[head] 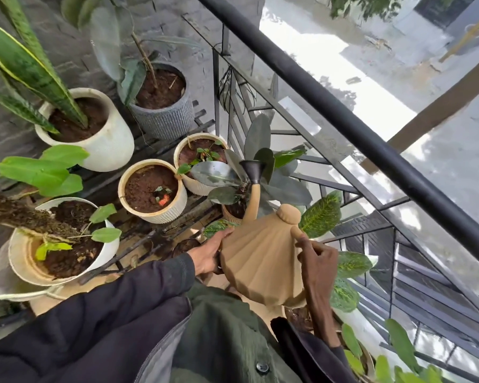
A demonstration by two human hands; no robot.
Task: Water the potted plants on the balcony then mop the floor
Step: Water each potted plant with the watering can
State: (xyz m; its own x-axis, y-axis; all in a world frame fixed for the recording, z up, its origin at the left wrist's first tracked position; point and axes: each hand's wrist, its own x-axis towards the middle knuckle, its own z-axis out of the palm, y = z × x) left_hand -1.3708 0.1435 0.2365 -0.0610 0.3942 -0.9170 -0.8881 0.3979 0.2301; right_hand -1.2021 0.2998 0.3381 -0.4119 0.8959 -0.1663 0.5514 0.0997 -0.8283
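Daylight scene, bright but uneven. Light enters from beyond the rail (343,120), above and right of the fingers (324,251) of the right hand (318,262). The ground (315,59) there is overexposed, with white glare patches and dappled leaf shadows. Left of the fingers (224,235) of the left hand (208,258), the pots (150,189) and wall (67,45) lie in soft, diffuse shade. The can (260,264) between the fingers is evenly lit and sharp. The sleeves (108,313) below the fingers are dark with little detail. Wide-angle distortion stretches and softens the leaves (25,64) at the far-left edge.
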